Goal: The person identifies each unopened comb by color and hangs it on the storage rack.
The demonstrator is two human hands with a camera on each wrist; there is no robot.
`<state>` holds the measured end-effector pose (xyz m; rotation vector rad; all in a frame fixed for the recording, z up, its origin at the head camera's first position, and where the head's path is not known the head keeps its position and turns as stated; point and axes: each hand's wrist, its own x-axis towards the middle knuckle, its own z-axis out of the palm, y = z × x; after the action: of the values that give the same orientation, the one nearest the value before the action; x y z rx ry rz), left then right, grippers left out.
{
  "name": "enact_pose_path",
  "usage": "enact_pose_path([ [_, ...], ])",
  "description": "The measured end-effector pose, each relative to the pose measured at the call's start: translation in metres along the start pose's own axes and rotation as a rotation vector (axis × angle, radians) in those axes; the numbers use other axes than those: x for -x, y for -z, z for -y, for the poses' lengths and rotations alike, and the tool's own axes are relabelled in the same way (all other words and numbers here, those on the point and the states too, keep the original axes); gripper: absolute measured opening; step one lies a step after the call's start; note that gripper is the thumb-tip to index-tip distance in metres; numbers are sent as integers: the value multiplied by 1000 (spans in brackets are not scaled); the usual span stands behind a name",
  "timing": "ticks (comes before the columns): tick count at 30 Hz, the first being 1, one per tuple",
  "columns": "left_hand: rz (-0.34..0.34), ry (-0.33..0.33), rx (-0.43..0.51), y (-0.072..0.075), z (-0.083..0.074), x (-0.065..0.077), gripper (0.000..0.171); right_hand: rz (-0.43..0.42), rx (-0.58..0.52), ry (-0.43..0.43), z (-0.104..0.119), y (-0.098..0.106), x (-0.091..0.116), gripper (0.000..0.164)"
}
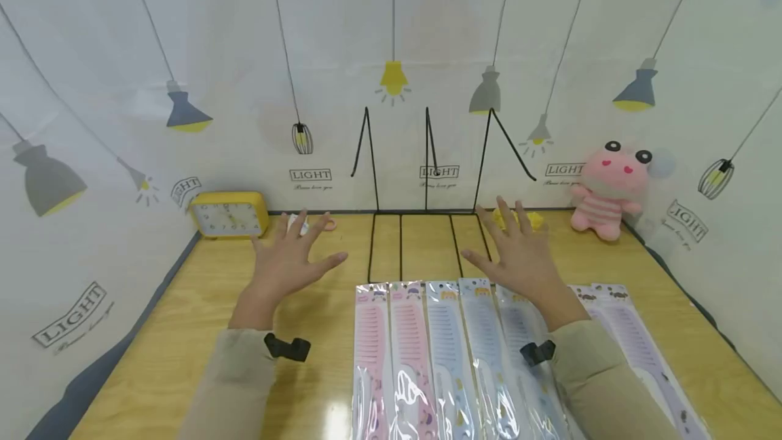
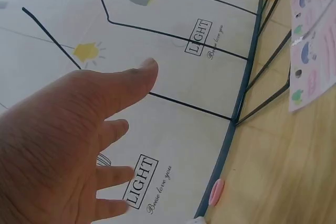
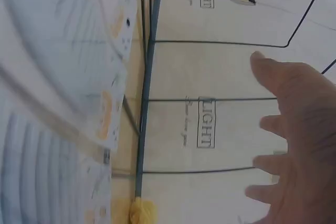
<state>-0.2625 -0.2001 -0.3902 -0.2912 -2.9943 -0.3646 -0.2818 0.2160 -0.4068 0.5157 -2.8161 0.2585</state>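
Note:
In the head view my left hand (image 1: 284, 263) is held with fingers spread, left of a black wire rack (image 1: 425, 213), and holds nothing. My right hand (image 1: 519, 250), also spread and holding nothing, is at the rack's right side, over the top ends of some packs. Several combs in clear packaging lie in a row in front of the rack: pink ones (image 1: 411, 345), blue ones (image 1: 449, 352) and purple ones (image 1: 638, 341). The right forearm hides part of the row. Both wrist views show the thumb and fingers apart, with the rack's wires beyond.
A yellow alarm clock (image 1: 229, 216) stands at the back left, and a pink plush toy (image 1: 611, 189) sits at the back right. Behind the right fingers lies a yellow item (image 1: 536, 221). A small pink object (image 1: 330, 224) is near the left fingers. A printed backdrop (image 1: 391, 12) encloses the wooden table.

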Motion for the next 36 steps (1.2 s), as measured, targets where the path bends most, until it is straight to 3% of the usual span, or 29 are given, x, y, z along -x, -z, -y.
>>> enact_pose_path([
  [3,46,-51,141,-8,-4,-3,81,49,-175,99,19,1,0,76],
  [5,82,-90,244,-19,-6,-6,71,130,-296,170,41,1,-2,64],
  [8,135,-141,357,-42,-8,-11,57,272,-390,262,82,-8,-10,53],
  [12,168,-201,387,-75,-5,-15,47,341,-330,349,132,-32,-31,48],
  [15,167,-236,337,-91,-2,-15,44,345,-244,328,153,-53,-44,51],
  [18,153,-267,299,-99,-2,-15,43,369,-191,268,158,-70,-49,58],
  [21,147,-278,302,-101,-4,-16,43,376,-204,226,155,-78,-49,59],
  [28,172,-269,297,-104,-11,-17,47,315,-281,230,141,-88,-44,56],
  [30,171,-284,258,-101,-11,-17,47,302,-298,224,140,-92,-45,54],
  [34,170,-333,175,-95,-9,-14,48,302,-415,194,138,-95,-48,42],
  [36,186,-311,216,-93,-9,-13,49,303,-490,170,137,-93,-49,31],
])
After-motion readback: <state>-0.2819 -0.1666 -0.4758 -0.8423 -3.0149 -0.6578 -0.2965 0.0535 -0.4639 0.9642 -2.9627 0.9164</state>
